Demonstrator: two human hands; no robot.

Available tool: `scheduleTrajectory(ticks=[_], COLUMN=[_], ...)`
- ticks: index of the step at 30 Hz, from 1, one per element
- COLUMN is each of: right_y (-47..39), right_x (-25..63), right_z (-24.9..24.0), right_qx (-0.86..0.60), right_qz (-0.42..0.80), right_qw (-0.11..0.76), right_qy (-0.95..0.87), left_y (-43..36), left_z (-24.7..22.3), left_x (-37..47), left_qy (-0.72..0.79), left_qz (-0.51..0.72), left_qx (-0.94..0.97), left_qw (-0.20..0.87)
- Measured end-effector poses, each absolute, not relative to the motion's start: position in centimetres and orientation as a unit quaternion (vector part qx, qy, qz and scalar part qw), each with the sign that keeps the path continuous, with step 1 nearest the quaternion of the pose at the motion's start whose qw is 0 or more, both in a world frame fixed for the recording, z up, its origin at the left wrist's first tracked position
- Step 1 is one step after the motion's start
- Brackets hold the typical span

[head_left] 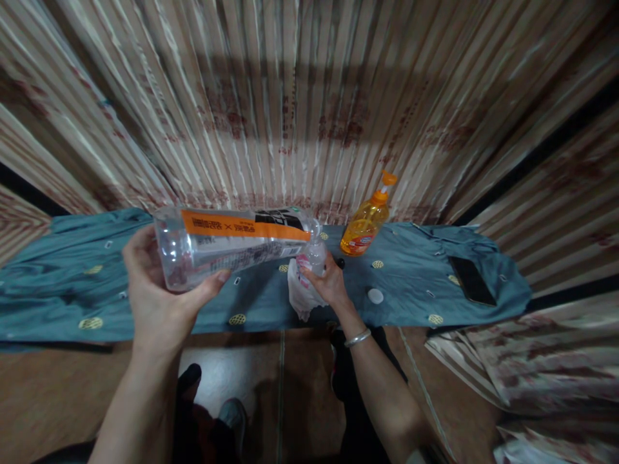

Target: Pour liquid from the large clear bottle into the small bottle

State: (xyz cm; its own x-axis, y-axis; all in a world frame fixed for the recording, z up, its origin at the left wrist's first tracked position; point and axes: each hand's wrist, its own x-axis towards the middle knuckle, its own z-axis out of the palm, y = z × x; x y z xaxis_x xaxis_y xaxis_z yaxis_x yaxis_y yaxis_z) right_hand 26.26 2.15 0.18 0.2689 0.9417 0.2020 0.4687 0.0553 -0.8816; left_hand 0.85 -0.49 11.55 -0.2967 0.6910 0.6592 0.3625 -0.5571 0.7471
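Above the desk (406, 274), a tilted large bottle (236, 241) is gripped by the left hand (162, 303); what seems a smaller bottle (316, 255) is pinched by the right hand (331, 280).

Prob. home: curtains (261, 96), tiled flr (62, 386)

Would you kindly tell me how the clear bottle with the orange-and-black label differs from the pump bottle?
Pose: the clear bottle is tipped nearly sideways, while the pump bottle stands upright.
Support: the left hand holds the clear bottle; the pump bottle rests on the teal cloth.
Colour: the clear bottle looks colourless apart from its label, whereas the pump bottle shows amber liquid and an orange top.
Both are see-through and labelled.
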Motion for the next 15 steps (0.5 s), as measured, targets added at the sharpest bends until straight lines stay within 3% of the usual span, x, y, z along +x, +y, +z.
scheduleTrajectory(ticks=[15], right_y=[2.18], right_x=[26.3], right_z=[0.21], right_qx=[-0.636], right_qz=[0.251], right_qw=[0.476], right_qy=[-0.552], left_y=[-0.61], left_z=[11.87], left_x=[1.11], left_qy=[0.448], left_qz=[0.667], left_qx=[0.579], left_qw=[0.14])
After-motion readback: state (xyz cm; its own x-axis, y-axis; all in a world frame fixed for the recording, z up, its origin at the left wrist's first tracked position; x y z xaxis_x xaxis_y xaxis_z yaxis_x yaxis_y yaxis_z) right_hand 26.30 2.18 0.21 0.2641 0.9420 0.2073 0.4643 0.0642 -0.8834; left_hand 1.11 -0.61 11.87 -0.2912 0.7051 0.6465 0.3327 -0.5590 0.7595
